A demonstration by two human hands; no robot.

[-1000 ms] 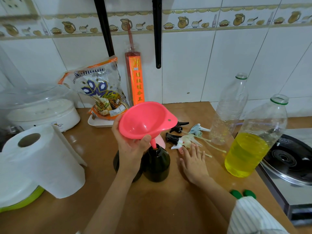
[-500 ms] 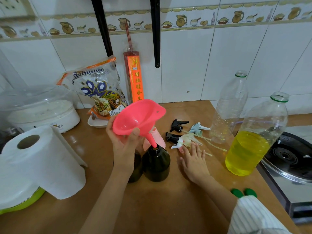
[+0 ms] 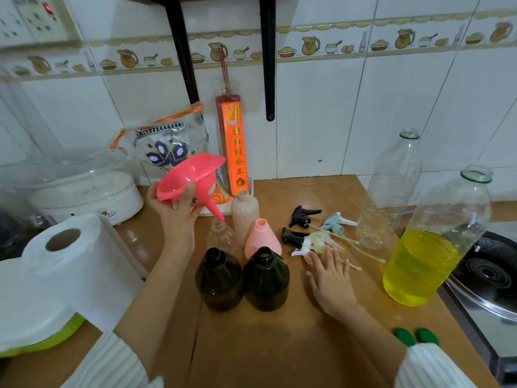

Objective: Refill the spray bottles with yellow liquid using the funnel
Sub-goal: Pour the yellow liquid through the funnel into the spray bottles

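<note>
My left hand [image 3: 174, 211] grips the pink funnel [image 3: 193, 177] by its bowl, tilted, above and left of the bottles. Its spout hangs just over a small clear bottle [image 3: 221, 236]. Two dark open-necked bottles [image 3: 219, 278] [image 3: 265, 278] stand side by side at the front, with a pink bottle [image 3: 262, 238] and a pale ribbed bottle [image 3: 244, 211] behind them. My right hand [image 3: 330, 278] lies flat on the counter to their right, fingertips touching the pile of spray heads [image 3: 316, 233]. A large bottle part-filled with yellow liquid [image 3: 428, 261] stands uncapped at the right.
An empty clear bottle [image 3: 391, 191] stands behind the yellow one. A stove [image 3: 489, 275] fills the right edge. A paper roll [image 3: 75, 264] and a white lidded cooker [image 3: 84, 191] crowd the left. A snack bag [image 3: 165, 144] and incense pack [image 3: 233, 147] lean on the tiled wall. Two green caps [image 3: 414, 336] lie near my right sleeve.
My left hand has lifted the funnel out of the dark bottle's neck and carried it up and back to the left. My right hand has stayed flat on the counter.
</note>
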